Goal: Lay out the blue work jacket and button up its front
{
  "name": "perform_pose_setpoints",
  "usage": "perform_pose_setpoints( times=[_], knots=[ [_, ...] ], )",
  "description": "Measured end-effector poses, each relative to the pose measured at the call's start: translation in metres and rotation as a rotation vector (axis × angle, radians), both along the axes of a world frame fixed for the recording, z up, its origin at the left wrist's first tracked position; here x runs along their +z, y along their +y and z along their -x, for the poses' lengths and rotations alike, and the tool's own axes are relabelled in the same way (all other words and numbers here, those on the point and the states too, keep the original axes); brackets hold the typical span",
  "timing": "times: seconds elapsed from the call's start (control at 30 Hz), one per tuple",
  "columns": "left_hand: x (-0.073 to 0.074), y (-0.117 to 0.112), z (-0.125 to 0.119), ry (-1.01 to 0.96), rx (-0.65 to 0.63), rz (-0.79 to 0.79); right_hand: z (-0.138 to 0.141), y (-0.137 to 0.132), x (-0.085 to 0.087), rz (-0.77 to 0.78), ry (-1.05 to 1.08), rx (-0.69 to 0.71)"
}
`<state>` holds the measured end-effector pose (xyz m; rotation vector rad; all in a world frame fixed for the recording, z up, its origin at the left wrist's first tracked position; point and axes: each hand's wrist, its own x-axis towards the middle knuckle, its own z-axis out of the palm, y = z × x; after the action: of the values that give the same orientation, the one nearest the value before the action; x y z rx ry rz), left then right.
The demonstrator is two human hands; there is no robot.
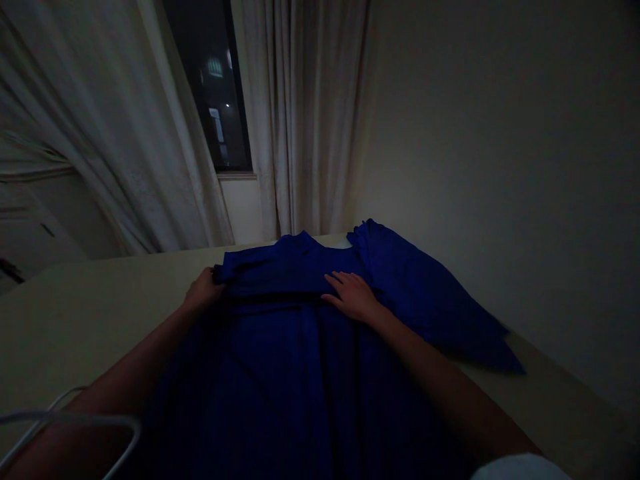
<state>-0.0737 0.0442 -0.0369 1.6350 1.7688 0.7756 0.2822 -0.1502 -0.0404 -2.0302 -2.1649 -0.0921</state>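
A long dark blue cloth garment (300, 393) lies spread on a pale table (65, 320), its collar at the far side and a band of fabric folded across its upper part. My left hand (204, 290) is at the garment's left edge, with its fingers curled onto the folded fabric. My right hand (351, 297) rests flat on the fold with its fingers spread. The garment's right part (425, 300) fans out toward the table's right side. Its left sleeve is hidden or folded in.
A white wire hanger (75, 419) lies at the near left, partly over my left forearm. A pale wall (500, 167) rises behind the table's right side. White curtains (305, 113) and a dark window (210, 87) stand beyond the far edge. A white sleeve (520, 468) shows at the bottom right.
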Motion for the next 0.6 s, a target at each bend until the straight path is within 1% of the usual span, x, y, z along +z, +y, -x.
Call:
perform_pose_setpoints(
  times=[0.07, 0.1, 0.13, 0.17, 0.2, 0.23, 0.33, 0.37, 0.43, 0.5, 0.6],
  knots=[
    [0.002, 0.005, 0.005, 0.408, -0.056, -0.099, -0.011, -0.007, -0.011, 0.083, 0.0, -0.036],
    [0.002, 0.006, 0.001, 0.527, -0.077, -0.166, -0.013, -0.009, -0.019, 0.088, 0.006, -0.045],
    [0.002, 0.008, -0.008, 0.589, -0.105, -0.237, -0.013, -0.011, -0.026, 0.07, 0.013, -0.057],
    [0.002, 0.011, -0.021, 0.596, -0.138, -0.296, -0.011, -0.012, -0.032, 0.04, 0.019, -0.071],
    [0.001, 0.015, -0.037, 0.542, -0.172, -0.323, -0.009, -0.013, -0.037, 0.011, 0.026, -0.083],
    [0.001, 0.02, -0.056, 0.446, -0.204, -0.32, -0.008, -0.013, -0.041, -0.011, 0.033, -0.087],
    [-0.002, 0.043, -0.118, 0.139, -0.269, -0.271, -0.006, -0.013, -0.046, -0.048, 0.063, -0.073],
    [-0.003, 0.053, -0.138, 0.08, -0.288, -0.268, -0.006, -0.013, -0.046, -0.058, 0.073, -0.07],
    [-0.008, 0.073, -0.171, 0.033, -0.327, -0.285, -0.007, -0.014, -0.045, -0.066, 0.089, -0.069],
    [-0.015, 0.093, -0.194, -0.011, -0.332, -0.293, -0.008, -0.016, -0.044, -0.065, 0.101, -0.068],
    [-0.028, 0.121, -0.209, -0.105, -0.322, -0.243, -0.006, -0.017, -0.043, -0.052, 0.118, -0.072]
  ],
)
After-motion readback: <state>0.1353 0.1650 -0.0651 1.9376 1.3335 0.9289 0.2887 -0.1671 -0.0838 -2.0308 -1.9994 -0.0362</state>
